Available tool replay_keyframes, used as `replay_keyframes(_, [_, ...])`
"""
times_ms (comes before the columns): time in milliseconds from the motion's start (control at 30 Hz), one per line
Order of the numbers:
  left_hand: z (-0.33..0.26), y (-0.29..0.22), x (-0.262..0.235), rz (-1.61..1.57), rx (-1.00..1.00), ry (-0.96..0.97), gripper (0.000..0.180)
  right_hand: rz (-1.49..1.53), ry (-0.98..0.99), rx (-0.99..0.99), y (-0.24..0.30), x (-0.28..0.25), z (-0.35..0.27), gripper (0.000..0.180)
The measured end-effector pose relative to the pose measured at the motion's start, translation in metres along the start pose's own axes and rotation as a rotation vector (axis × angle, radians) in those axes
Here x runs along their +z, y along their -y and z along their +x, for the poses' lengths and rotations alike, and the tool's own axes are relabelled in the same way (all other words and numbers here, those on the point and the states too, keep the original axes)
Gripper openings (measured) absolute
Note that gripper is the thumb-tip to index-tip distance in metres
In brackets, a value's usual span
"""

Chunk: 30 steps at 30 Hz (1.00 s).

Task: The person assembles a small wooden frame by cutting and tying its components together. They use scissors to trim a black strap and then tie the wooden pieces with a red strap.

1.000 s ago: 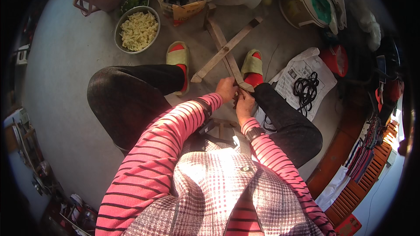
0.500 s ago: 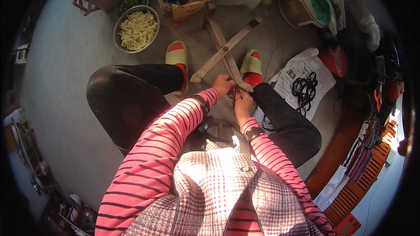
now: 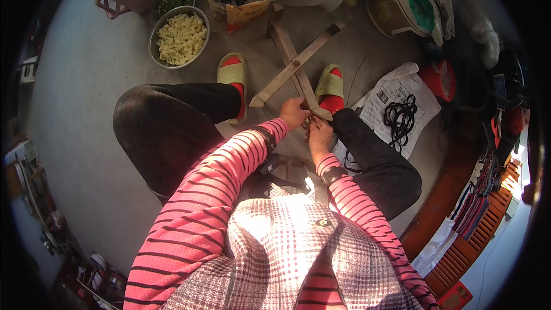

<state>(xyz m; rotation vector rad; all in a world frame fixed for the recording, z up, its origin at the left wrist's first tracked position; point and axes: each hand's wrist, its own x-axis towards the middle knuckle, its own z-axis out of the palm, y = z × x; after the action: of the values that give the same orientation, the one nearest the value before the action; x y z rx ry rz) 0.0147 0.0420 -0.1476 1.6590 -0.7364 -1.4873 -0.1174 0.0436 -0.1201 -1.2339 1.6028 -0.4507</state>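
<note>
A crossed wooden frame (image 3: pixel 294 64) made of two bars joined in an X stands on the floor between my feet. Its near end, a short wooden crosspiece (image 3: pixel 320 113), reaches my hands. My left hand (image 3: pixel 294 113) is closed at the left side of that end, fingers curled. Just below the crosspiece, my right hand (image 3: pixel 319 136) is closed in a pinch, its fingertips close to those of the left. Whatever small thing lies between the fingers is too hidden to make out.
Black cord (image 3: pixel 400 119) lies coiled on a printed white sheet (image 3: pixel 376 100) by my right leg. Ahead stand a metal bowl of pale yellow pieces (image 3: pixel 182 40), a bag of dark strips (image 3: pixel 229 14) and a bucket (image 3: pixel 385 14). An orange-brown slatted wooden piece (image 3: pixel 468 252) is at right.
Both hands stay at the near end of the wooden frame, with only slight finger movement. The frame has not visibly moved.
</note>
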Motion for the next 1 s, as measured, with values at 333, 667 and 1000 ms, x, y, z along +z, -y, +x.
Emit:
replay_keyframes(333, [-0.010, -0.007, 0.020, 0.205, 0.042, -0.242, 0.016, 0.019, -0.020, 0.013, 0.016, -0.001, -0.005, 0.018])
replay_keyframes(667, [-0.004, 0.000, 0.007, -0.146, -0.126, -0.010, 0.013, 0.012, -0.008, 0.033, 0.017, -0.001, -0.004, 0.018])
replay_keyframes(1000, [-0.002, 0.007, -0.002, -0.334, -0.217, 0.105, 0.015, 0.054, 0.008, 0.129, 0.023, -0.001, -0.006, 0.021])
